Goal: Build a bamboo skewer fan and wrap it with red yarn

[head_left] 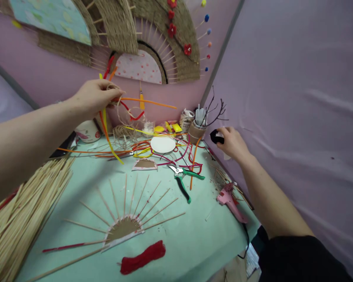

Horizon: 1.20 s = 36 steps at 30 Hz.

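Note:
Raised over the back left of the table, my left hand (97,94) is closed on a bunch of fuzzy pipe cleaners (153,102) in orange, yellow and red, with loose loops of twine hanging beside them. By the right wall, my right hand (233,143) pinches a small black bundle (215,137) whose kind I cannot make out. Below lies a half-round fan frame (125,230) with thin sticks fanning out of it. In front of it rests a folded red strip (143,257) that looks like cloth or yarn.
Green-handled pruning shears (182,178) lie spread mid-table. A pink glue gun (231,203) is near the right edge, its cord hanging down. Straw (32,203) covers the left side. Tangled pipe cleaners, a white oval (162,144) and a jar (196,132) with twigs stand behind.

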Each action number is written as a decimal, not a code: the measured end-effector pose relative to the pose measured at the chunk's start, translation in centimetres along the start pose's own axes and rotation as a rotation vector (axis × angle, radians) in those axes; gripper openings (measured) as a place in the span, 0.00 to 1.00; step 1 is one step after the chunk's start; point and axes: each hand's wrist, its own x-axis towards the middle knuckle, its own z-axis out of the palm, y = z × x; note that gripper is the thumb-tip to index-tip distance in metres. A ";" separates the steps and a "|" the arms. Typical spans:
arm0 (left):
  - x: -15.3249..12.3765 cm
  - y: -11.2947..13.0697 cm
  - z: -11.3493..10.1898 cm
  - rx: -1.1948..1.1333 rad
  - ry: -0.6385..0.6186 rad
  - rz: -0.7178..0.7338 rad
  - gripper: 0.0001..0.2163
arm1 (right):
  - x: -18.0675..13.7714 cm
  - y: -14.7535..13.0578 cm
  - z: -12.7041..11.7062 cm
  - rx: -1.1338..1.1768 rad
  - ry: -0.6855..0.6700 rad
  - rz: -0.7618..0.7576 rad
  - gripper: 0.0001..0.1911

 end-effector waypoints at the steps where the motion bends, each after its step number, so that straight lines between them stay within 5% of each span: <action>1: 0.0 0.2 -0.2 -0.002 0.006 -0.001 0.11 | -0.1 -0.3 0.7 -0.021 -0.027 -0.004 0.25; 8: 1.2 -0.5 -1.7 -0.074 0.064 0.007 0.05 | -0.1 -2.6 5.4 -0.157 -0.426 -0.069 0.34; 13: 1.7 -1.3 -3.0 -0.118 0.060 0.000 0.05 | 1.6 -5.8 2.7 -0.055 -0.267 -0.184 0.35; 16: 1.3 -0.8 -3.4 -0.153 0.072 -0.014 0.04 | 3.1 -10.5 0.1 0.273 -0.136 -0.409 0.30; 18: 1.0 -0.3 -3.6 -0.206 0.074 -0.018 0.04 | 4.0 -14.8 -0.4 0.575 -0.168 -0.503 0.33; 23: 0.2 0.6 -4.7 -0.321 0.089 -0.028 0.04 | 5.1 -25.6 2.5 1.173 -0.349 -0.432 0.53; 26: -0.1 0.6 -6.3 -0.353 0.126 -0.035 0.04 | 4.6 -29.5 4.2 1.432 -0.617 -0.403 0.41; 29: -0.3 0.6 -7.9 -0.447 0.165 -0.049 0.05 | 4.1 -30.5 4.5 1.479 -0.780 -0.464 0.22; 36: -0.5 1.3 -9.5 -0.612 0.153 -0.040 0.07 | 4.7 -28.8 3.3 1.506 -0.651 -0.360 0.13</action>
